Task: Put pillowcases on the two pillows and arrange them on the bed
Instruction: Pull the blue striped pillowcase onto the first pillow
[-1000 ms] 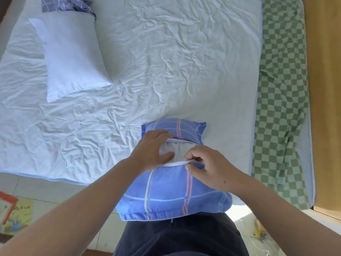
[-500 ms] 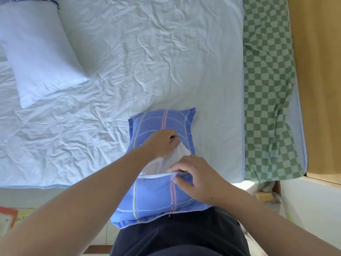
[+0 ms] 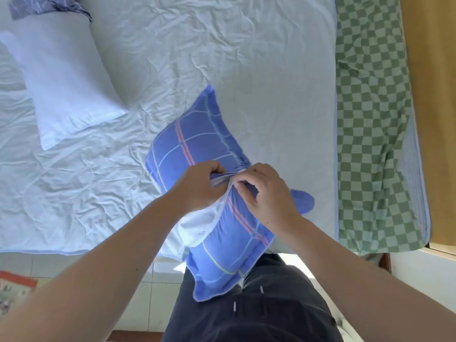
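A pillow in a blue checked pillowcase (image 3: 192, 144) lies tilted over the near edge of the bed (image 3: 246, 58), partly against my legs. White pillow fabric (image 3: 197, 225) shows through the open slit across its back. My left hand (image 3: 197, 186) pinches one edge of that opening and my right hand (image 3: 266, 193) pinches the other edge, the two touching at the slit's far end. A bare white pillow (image 3: 64, 77) rests at the bed's far left, with a second crumpled blue pillowcase (image 3: 47, 7) above it.
A green checked blanket (image 3: 375, 119) runs along the bed's right side, next to a wooden panel (image 3: 431, 95). White tiled floor (image 3: 158, 275) shows below the bed edge, with a colourful mat (image 3: 14, 290) at the lower left.
The blue pillow has turned diagonal and lifted at its near end. Both hands have moved together to the far end of the opening, closing most of the gap that showed white fabric.
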